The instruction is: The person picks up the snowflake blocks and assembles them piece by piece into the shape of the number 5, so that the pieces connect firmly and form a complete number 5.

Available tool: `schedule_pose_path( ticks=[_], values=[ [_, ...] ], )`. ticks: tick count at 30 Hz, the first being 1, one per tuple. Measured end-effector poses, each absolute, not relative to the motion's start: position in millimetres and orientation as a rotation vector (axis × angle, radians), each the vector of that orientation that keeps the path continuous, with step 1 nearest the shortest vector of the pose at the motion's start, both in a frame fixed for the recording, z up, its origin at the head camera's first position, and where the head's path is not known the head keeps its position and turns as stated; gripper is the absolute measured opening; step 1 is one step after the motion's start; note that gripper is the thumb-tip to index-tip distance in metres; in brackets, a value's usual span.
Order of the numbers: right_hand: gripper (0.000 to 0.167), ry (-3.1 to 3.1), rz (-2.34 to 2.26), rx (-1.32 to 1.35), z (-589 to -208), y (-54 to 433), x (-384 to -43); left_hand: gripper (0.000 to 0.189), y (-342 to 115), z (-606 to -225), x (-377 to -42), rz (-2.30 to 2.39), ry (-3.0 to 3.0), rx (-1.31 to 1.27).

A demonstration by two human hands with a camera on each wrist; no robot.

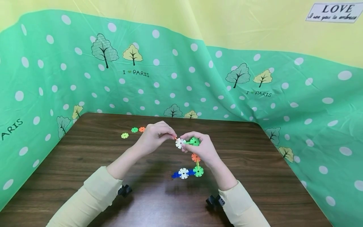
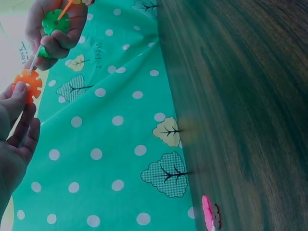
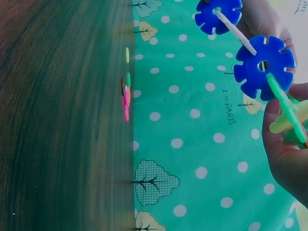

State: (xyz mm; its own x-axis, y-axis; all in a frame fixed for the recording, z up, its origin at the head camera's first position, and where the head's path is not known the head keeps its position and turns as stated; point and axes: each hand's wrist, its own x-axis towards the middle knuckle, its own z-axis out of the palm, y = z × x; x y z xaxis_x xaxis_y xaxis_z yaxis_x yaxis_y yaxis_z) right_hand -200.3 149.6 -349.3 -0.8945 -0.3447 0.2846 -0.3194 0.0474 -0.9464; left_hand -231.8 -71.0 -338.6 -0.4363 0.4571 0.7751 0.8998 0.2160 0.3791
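My left hand (image 1: 156,137) pinches an orange notched disc (image 2: 32,83) between thumb and fingers; in the head view it shows edge-on. The orange disc meets the rim of a white notched disc (image 1: 179,143), the top end of a chain of slotted discs. My right hand (image 1: 204,148) holds this chain by its upper part, fingers around the white disc and a green disc (image 1: 194,141). Below the right hand hang an orange disc (image 1: 195,157), another green disc (image 1: 198,171), a second white disc (image 1: 183,173) and blue discs (image 3: 264,67), linked at right angles.
Loose discs lie at the back left of the brown wooden table (image 1: 102,145): a yellow-green disc (image 1: 124,135), a green one (image 1: 134,129) and an orange one (image 1: 141,129). A pink disc (image 2: 207,212) also lies near the table's edge. A polka-dot cloth (image 1: 158,91) hangs behind.
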Motion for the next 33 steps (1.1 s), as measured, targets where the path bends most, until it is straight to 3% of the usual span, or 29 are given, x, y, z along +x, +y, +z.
schedule_pose_path(
  ticks=[24, 33],
  values=[
    [0.032, 2.189, -2.134, -0.656, -346, 143, -202, 0.011, -65, -345, -231, -1.246, -1.847, -1.118],
    [0.031, 2.176, -2.153, -0.627, -349, 143, -203, 0.008, -61, -344, -230, -1.06, -1.85, -1.127]
  ],
)
